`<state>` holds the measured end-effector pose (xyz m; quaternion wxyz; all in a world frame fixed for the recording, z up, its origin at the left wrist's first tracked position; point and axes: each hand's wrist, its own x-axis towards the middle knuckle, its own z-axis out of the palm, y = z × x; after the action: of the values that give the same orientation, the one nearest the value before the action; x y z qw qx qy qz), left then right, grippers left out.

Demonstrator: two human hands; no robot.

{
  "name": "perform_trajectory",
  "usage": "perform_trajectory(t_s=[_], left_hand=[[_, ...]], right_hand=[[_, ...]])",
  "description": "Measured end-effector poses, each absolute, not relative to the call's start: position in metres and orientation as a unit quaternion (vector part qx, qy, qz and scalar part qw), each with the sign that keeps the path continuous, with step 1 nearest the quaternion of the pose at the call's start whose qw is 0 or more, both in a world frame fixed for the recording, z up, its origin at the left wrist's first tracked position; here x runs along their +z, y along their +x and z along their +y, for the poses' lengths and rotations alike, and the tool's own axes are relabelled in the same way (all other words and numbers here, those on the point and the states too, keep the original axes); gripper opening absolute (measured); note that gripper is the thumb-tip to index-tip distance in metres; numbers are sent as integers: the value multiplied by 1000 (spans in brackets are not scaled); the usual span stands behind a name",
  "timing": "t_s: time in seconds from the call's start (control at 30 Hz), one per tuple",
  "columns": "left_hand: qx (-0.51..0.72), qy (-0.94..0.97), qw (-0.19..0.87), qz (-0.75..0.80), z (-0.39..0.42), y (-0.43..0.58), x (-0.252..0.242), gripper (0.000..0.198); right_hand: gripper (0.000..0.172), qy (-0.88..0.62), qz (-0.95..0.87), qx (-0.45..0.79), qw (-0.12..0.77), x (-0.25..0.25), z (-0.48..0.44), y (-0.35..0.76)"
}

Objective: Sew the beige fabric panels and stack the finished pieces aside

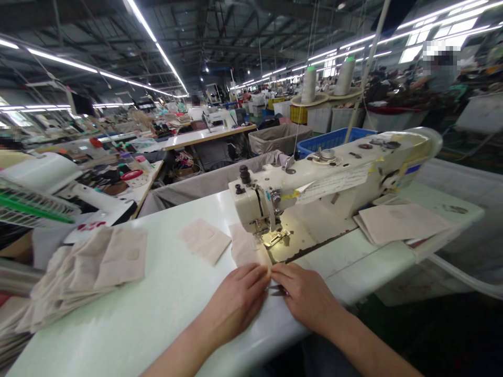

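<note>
My left hand [239, 296] lies knuckles up on the white sewing table [157, 303], its fingertips pinching the near edge of a pale pink fabric piece [245, 247]. That piece runs up toward the presser foot [277, 236] of the cream sewing machine [334, 180]. My right hand [304, 293] meets the left one at the same fabric edge, fingers curled. Something small and dark, maybe thread snips [277, 289], shows under its fingers.
A second pink fabric piece [204, 240] lies left of the needle. A stack of pink pieces [90, 267] sits at the table's left, another pile [401, 222] right of the machine. Thread cones [308, 84] stand behind. Other workstations and a blue crate [330, 140] fill the background.
</note>
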<state>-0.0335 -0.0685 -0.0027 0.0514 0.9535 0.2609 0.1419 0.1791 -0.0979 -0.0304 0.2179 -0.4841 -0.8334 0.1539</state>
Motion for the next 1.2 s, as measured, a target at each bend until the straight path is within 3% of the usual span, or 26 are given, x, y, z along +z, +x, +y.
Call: perform_trajectory(t_s=[0.37,1.2], left_hand=[[163,948,44,269,-41,-35,3,28],[170,932,31,318,1,-38,2,27]], right_hand=[[44,-496,-831,146,204,-26,-102,183],[53,-503,-819,141,237,-36,-108,187]])
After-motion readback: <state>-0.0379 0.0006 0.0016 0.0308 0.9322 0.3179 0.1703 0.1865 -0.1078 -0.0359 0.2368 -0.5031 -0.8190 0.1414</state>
